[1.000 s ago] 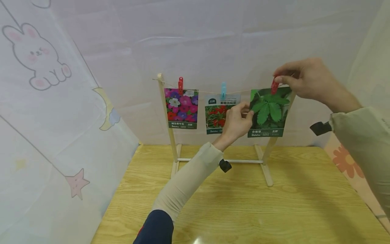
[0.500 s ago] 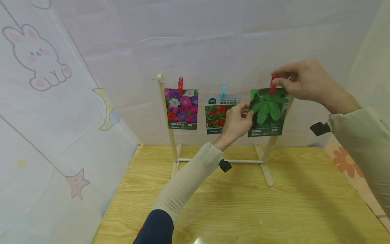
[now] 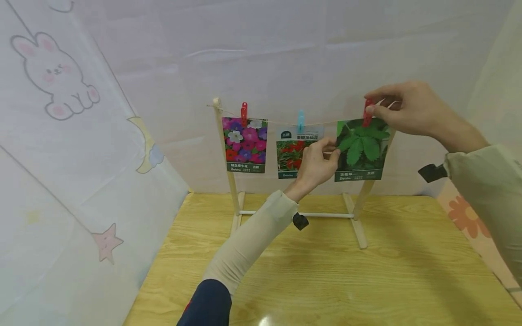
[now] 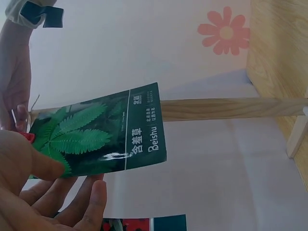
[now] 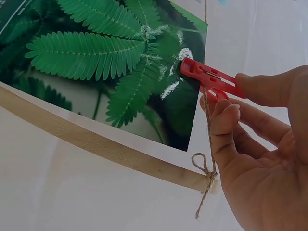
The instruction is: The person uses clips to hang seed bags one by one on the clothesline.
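Observation:
A green leaf seed packet hangs at the right end of a twine line. My right hand pinches a red clothespin between thumb and fingers; its tip sits over the packet's top edge and the twine. My left hand pinches the packet's left edge between thumb and fingers, as the left wrist view shows too. Behind that hand a red-flower packet hangs from a blue clothespin, partly covered. Farther left, a pink and purple flower packet hangs from another red clothespin.
The twine is tied between two wooden posts of a stand on the wood-grain table. A white crossbar joins the posts low down. Pale printed cloth surrounds the table at the back and sides.
The right hand has dipped slightly with the red clothespin, and the packet's lower edge has shifted a little. The left hand keeps its pinch. The whole head view has moved slightly.

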{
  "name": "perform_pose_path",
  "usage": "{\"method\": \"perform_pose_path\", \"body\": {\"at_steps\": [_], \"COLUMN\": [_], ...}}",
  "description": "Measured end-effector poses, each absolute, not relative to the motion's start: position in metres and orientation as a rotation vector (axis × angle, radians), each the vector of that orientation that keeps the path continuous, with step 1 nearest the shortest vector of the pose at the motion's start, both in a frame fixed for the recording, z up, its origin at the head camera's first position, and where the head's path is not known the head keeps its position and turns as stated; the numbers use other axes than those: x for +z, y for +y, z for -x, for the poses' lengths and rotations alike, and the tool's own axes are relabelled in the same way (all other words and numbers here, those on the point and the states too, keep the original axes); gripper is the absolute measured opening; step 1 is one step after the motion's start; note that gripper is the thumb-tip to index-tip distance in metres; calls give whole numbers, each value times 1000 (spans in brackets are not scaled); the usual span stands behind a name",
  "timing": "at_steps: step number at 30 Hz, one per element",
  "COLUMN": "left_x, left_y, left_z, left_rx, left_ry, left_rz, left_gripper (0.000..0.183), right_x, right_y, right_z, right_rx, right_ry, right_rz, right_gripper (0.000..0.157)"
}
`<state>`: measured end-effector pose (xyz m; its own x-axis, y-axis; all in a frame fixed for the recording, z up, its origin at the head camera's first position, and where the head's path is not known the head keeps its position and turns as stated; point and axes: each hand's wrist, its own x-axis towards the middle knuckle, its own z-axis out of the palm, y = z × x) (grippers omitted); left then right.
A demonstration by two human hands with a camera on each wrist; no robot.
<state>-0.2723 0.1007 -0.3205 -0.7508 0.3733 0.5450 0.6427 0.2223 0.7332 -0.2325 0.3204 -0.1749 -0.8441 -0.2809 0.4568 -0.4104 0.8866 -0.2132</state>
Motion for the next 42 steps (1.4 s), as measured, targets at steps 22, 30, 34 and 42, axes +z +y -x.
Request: {"method": "perform_pose_path", "body": {"at_steps": [22, 30, 34, 42], "left_x": [-333, -335, -339, -355], "left_y": [68, 53, 45, 18], "left_z": [267, 262, 258, 257], "left_rx": [-1572, -1621, -1551, -1517], "left_ry": [-2250, -2317, -2385, -2442], "left_rz": [1021, 1019, 1011, 986], "left_gripper": [27, 30, 32, 34], "right_x": [-189, -201, -207, -220], "right_y": [317, 320, 324, 332], "right_z": [226, 218, 214, 211], "right_rx": [591, 656, 633, 644], "right_ry": [-2485, -2340, -2296, -2276], "right_rz": [-526, -583, -615, -578], "right_gripper": [34, 30, 27, 34]}}
